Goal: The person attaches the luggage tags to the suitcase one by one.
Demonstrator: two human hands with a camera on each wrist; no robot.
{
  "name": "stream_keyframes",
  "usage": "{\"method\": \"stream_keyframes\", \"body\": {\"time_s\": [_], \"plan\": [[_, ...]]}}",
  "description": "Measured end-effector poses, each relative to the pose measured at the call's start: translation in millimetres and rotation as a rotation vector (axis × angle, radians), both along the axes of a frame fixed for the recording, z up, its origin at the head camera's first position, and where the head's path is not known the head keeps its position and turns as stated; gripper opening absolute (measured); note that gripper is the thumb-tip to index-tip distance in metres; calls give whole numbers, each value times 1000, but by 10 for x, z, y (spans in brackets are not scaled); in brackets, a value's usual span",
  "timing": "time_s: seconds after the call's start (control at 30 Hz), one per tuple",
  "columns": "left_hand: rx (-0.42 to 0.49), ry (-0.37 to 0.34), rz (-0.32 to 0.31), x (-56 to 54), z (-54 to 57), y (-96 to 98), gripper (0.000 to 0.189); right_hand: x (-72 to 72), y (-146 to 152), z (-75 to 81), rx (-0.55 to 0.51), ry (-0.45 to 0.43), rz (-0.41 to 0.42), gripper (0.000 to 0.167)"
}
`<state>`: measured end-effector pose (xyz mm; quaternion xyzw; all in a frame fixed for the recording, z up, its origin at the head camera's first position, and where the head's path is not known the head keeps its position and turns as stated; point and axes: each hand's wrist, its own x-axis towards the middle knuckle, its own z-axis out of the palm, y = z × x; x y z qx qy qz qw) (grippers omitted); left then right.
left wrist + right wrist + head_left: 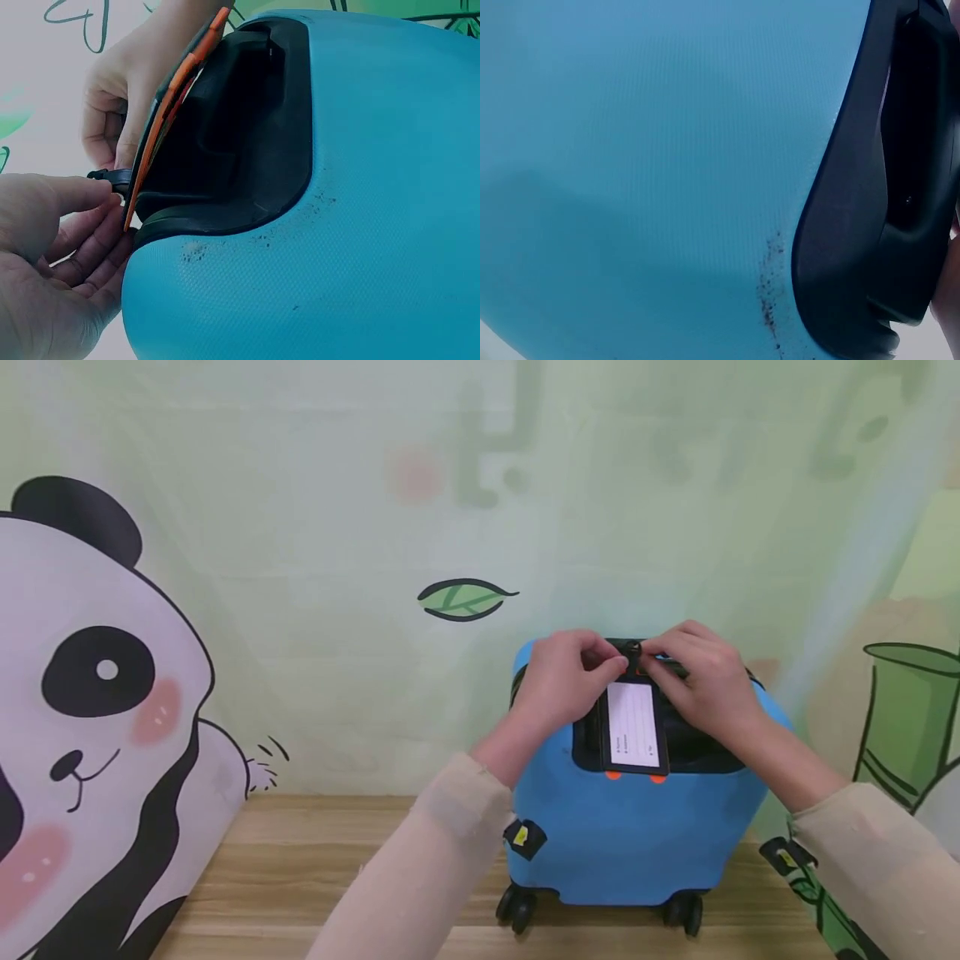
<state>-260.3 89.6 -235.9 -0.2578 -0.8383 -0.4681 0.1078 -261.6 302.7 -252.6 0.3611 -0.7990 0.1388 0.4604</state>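
A blue suitcase [615, 843] stands upright, with a luggage tag [632, 724] hanging at its black top handle recess [701, 727]. The tag has a black frame, a white card and orange details; the left wrist view shows its orange edge [161, 124] from the side. My left hand [566, 681] pinches the tag's black strap [112, 178] between thumb and fingertips. From the other side, my right hand [705, 677] pinches the same strap by the handle. Only a sliver of the right hand [949, 289] enters the right wrist view.
The suitcase's black wheels [517, 907] rest on a wood-grain surface [337, 843]. Close behind hangs a pale green backdrop [322, 527] printed with a panda [105, 593] and a leaf. Dark scuffs [768, 300] mark the blue shell near the recess.
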Motion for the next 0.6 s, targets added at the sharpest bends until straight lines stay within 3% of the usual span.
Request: {"method": "stream_keyframes", "body": {"time_s": [0.23, 0.6], "plan": [[-35, 51, -9, -7, -35, 40, 17, 15, 5, -20, -25, -38, -4, 23], [18, 40, -35, -44, -74, 101, 16, 57, 1, -21, -85, -82, -8, 19]]}}
